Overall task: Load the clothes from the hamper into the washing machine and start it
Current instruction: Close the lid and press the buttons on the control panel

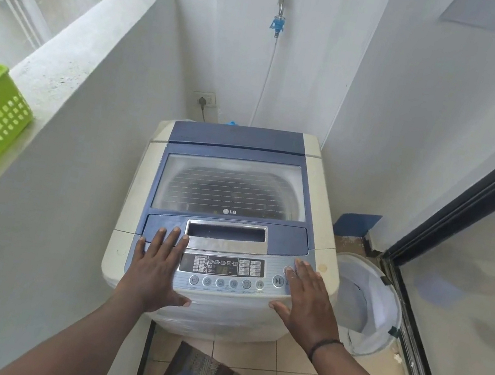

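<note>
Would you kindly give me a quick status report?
Left hand and right hand flat on washer panel, empty. Lid shut. Hamper looks empty. Nothing in the way.

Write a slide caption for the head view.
Both hands, left hand and right hand, flat on closed blue-lidded white top-load washing machine.
</note>
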